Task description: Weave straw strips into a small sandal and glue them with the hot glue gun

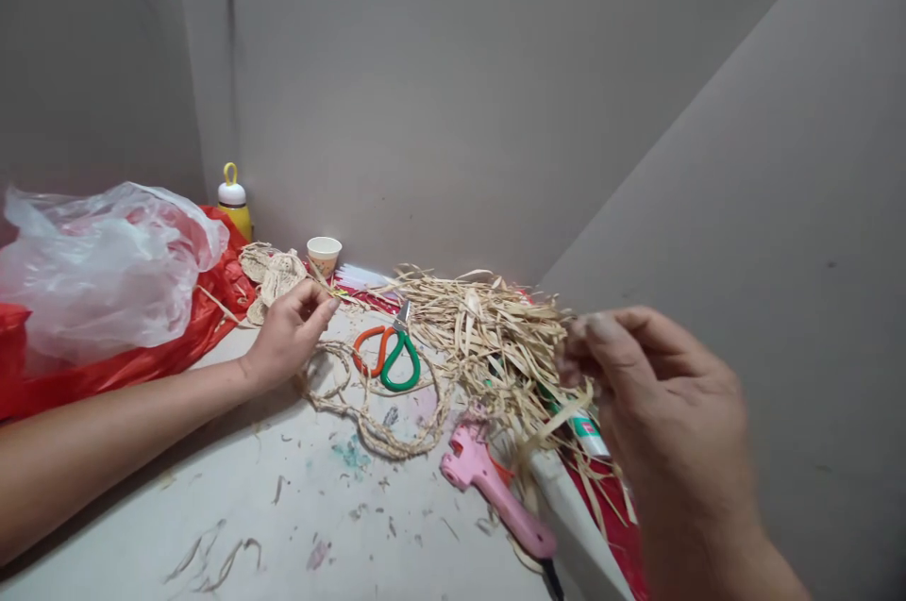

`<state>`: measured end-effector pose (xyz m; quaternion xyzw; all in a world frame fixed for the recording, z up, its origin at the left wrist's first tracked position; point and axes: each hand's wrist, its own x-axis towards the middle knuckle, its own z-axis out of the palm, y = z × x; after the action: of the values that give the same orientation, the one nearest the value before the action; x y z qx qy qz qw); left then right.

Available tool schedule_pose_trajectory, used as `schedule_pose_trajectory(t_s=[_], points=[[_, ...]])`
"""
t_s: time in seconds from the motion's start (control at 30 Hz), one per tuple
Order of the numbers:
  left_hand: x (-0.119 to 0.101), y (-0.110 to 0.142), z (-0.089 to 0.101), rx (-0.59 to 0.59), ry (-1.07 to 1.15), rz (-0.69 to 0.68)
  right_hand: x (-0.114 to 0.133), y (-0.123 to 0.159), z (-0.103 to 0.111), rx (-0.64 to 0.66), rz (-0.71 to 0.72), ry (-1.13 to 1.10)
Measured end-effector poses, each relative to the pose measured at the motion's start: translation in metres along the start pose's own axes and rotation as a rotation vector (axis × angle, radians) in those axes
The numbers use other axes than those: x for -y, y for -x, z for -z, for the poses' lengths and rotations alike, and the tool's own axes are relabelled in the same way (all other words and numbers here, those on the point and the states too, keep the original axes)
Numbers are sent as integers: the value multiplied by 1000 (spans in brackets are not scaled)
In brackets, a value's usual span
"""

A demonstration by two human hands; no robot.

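My left hand [292, 337] is closed in a pinch above the table; whatever sits between its fingertips is too small to make out. Just below and beside it lies a loosely coiled braided straw cord [396, 443]. My right hand [665, 412], nearer the camera, pinches its thumb and fingers together, and a pale straw strip [556, 420] hangs from them. Behind that hand spreads a heap of dried straw strips [488, 323]. Between my hands lie scissors [400, 365] with one orange and one green handle, blades pointing away. A pink glue gun [499, 492] rests in front of the straw.
At the left, a clear plastic bag [113, 271] lies on a red bag [142, 365]. Toward the wall stand a yellow bottle [235, 205], braided straw pieces [279, 275] and a paper cup [324, 254]. Straw scraps litter the white tabletop [297, 525]. Grey walls [425, 91] close in behind and right.
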<state>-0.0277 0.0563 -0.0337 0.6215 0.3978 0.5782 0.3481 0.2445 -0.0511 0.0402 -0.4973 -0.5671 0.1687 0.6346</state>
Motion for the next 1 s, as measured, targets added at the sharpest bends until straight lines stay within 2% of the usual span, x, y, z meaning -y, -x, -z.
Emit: schedule_pose_trajectory(t_s=[0.2, 0.4, 0.5, 0.63, 0.73, 0.87, 1.0], points=[[7, -5, 4, 1, -84, -11, 11, 7, -10, 9, 7, 6], [0, 5, -3, 117, -78, 14, 3, 18, -26, 249, -126, -32], [-6, 8, -4, 158, -66, 5, 1, 19, -28, 266, -85, -40], [-13, 12, -6, 203, -68, 10, 3, 8, -24, 197, 13, -37], [-16, 16, -8, 226, -74, 20, 7, -12, -19, 192, 59, 108], [-16, 19, -9, 231, -89, 27, 3, -40, -8, 281, 31, 208], [-17, 19, -8, 241, -99, 12, -17, -36, 6, 362, -49, 309]])
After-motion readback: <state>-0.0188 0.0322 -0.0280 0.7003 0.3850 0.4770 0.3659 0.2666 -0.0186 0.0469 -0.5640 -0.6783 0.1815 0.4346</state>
